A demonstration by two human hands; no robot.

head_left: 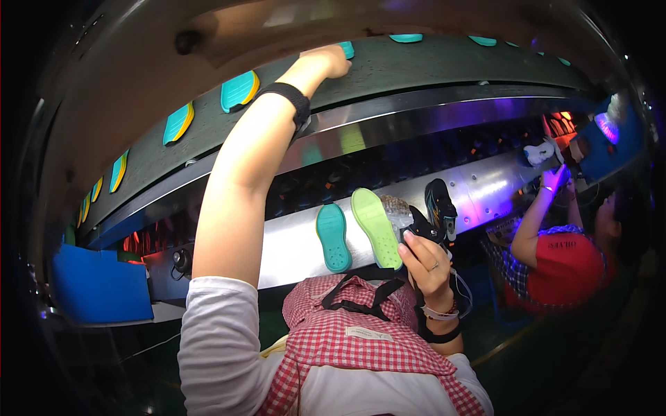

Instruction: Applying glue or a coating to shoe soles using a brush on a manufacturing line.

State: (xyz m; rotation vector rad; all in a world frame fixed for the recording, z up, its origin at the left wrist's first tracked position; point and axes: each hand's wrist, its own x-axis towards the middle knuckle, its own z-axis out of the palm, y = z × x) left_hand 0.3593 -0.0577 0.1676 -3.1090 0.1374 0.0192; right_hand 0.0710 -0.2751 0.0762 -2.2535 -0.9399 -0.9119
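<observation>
My left hand (pixel 329 61) reaches across to the dark conveyor belt, its fingers closed at a teal sole (pixel 347 50) that shows just beyond them. Low by my apron, my right hand (pixel 428 270) has its fingertips pressed against a black shoe (pixel 420 225), part of which the hand covers. Clear, crinkled plastic (pixel 397 211) sticks out beside that shoe. Immediately left lies a lime-green sole (pixel 375 225), and farther left a teal sole with small holes (pixel 334 238). Another black shoe (pixel 440 208) with orange marks stands at the right.
Several teal soles with yellow edges (pixel 179 123) lie along the conveyor belt (pixel 277 142). A metal ledge (pixel 288 256) runs in front of me. Blue panels (pixel 104 284) stand at the left. A co-worker in red (pixel 565 263) handles a pale shoe (pixel 539 154) under purple light.
</observation>
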